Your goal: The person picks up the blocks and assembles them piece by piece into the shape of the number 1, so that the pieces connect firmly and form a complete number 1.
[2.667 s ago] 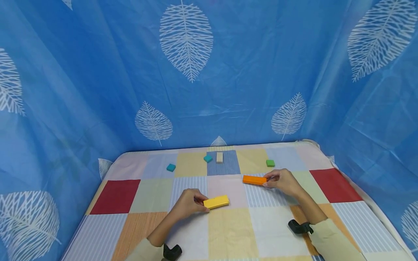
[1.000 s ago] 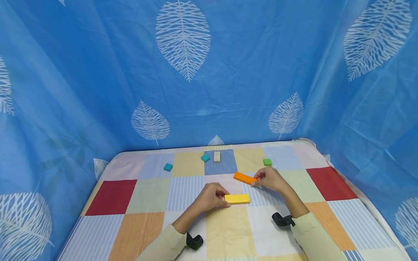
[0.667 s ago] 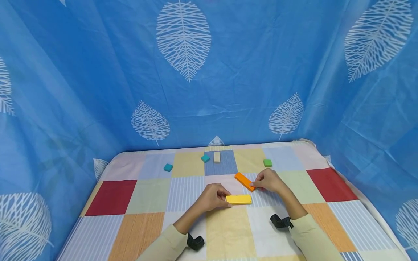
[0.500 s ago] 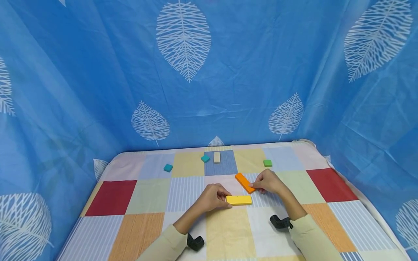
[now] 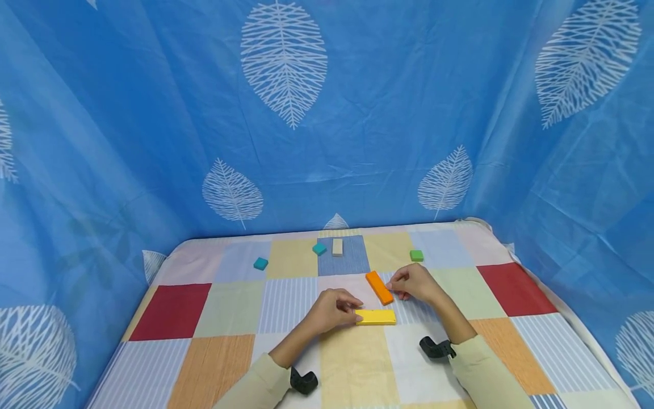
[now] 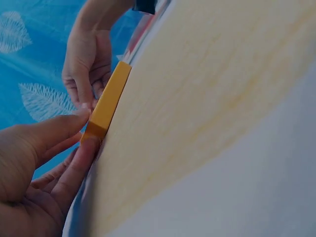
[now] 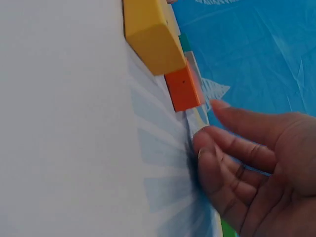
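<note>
A long yellow block (image 5: 376, 317) lies flat on the patchwork cloth. My left hand (image 5: 332, 309) is at its left end, with the fingertips loosely parted right at that end. In the left wrist view the thumb and fingertips show close around the end of this block (image 6: 106, 101). Just behind it an orange block (image 5: 380, 287) lies slanted, its near end close to the yellow block's far edge. My right hand (image 5: 415, 283) is beside the orange block. In the right wrist view a gap shows between those relaxed fingers and the orange block (image 7: 183, 89).
Farther back on the cloth lie two teal blocks, one at left (image 5: 260, 263) and one near the middle (image 5: 319, 249). Beside the second stands a cream block (image 5: 338, 247). A green block (image 5: 416, 255) is behind my right hand. A blue curtain (image 5: 357, 113) hangs around the back and sides.
The yellow block has come right in my left hand, whose fingertips now sit slightly higher over its end. My right hand has turned the orange block from crosswise to slanted and let go of it.
</note>
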`<state>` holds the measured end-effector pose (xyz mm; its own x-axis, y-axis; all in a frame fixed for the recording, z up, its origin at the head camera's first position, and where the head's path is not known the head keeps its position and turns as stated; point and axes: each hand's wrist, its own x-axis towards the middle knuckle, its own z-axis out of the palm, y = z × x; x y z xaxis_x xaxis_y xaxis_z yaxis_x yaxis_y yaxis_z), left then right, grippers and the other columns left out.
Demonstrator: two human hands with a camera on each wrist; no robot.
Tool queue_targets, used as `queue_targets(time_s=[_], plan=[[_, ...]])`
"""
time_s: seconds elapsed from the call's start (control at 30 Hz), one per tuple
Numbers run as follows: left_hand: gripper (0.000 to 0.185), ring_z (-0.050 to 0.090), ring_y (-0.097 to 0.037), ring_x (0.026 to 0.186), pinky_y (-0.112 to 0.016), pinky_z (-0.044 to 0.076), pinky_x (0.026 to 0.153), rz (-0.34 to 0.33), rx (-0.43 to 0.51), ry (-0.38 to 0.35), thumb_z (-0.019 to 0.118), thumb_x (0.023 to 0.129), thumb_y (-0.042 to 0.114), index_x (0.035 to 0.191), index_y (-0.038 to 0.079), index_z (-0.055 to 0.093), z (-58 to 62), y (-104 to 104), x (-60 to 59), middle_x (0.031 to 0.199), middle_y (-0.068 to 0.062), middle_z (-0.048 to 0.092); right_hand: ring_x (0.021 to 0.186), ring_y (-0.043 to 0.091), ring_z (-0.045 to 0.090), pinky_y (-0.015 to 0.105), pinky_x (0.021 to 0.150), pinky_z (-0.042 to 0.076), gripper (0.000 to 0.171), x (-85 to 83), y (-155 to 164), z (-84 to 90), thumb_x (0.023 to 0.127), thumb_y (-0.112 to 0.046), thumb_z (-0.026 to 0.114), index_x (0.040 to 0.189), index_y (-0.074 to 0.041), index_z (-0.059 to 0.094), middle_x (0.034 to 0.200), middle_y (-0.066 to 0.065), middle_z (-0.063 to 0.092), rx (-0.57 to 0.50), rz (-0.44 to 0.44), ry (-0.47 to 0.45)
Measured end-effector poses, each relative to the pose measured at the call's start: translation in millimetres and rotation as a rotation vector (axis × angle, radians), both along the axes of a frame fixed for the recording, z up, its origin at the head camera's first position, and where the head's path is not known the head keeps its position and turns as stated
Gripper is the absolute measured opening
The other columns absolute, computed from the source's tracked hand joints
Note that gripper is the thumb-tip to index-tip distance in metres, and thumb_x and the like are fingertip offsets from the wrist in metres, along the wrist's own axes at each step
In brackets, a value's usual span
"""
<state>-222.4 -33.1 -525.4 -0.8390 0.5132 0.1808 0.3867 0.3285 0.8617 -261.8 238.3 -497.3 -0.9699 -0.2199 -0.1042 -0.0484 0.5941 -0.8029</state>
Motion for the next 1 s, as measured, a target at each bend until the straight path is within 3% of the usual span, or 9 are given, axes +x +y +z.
queue_targets(time_s=[0.1,0.23,0.43,0.73,1.0], plan=[[0.026,0.06,-0.002,0.068,-0.019,0.053,0.062,0.015,0.032,-0.036,0.088,0.078,0.006,0.103,0.004,0.08,-2.6,-3.5,-0.2,0.09,-0.004,0.071,0.06,0.02,0.064,0.031,0.059,0.058,0.018,-6.9,-1.5,-3.7,0.093,-0.012,0.075,0.105,0.001,0.073,0.077,0.008,0.067,-0.075,-0.001,0.007],[0.028,0.061,-0.003,0.066,-0.018,0.052,0.06,-0.02,0.054,-0.071,0.087,0.078,0.005,0.105,0.002,0.079,-3.8,-6.8,-1.1,0.087,-0.003,0.071,0.064,0.022,0.066,0.033,0.062,0.059,0.027,-14.8,-3.6,-6.3,0.093,-0.01,0.073,0.118,0.001,0.07,0.084,0.01,0.067,-0.123,0.01,-0.001],[0.028,0.059,-0.003,0.063,-0.017,0.052,0.061,-0.053,0.037,-0.124,0.087,0.079,0.007,0.106,0.003,0.079,-2.1,-8.5,-2.5,0.079,0.004,0.071,0.065,0.022,0.066,0.035,0.062,0.06,0.033,-19.3,-8.0,-5.9,0.093,-0.012,0.074,0.123,0.0,0.07,0.088,0.01,0.068,-0.137,0.072,0.014],[0.025,0.057,-0.003,0.063,-0.019,0.052,0.059,-0.079,-0.034,-0.064,0.092,0.074,0.011,0.096,0.007,0.082,3.2,-8.6,-1.4,0.075,0.005,0.067,0.062,0.021,0.065,0.034,0.059,0.059,0.04,-21.8,-13.9,-8.0,0.091,-0.009,0.076,0.128,0.006,0.066,0.084,0.013,0.066,-0.159,0.124,-0.002],[0.022,0.058,-0.004,0.066,-0.02,0.053,0.062,-0.11,-0.03,-0.068,0.09,0.077,0.012,0.098,0.011,0.082,-3.2,-8.8,-4.4,0.078,0.006,0.067,0.06,0.026,0.066,0.038,0.059,0.06,0.04,-16.6,-16.8,-5.6,0.092,0.0,0.071,0.128,0.013,0.061,0.082,0.017,0.065,-0.214,0.12,-0.049]])
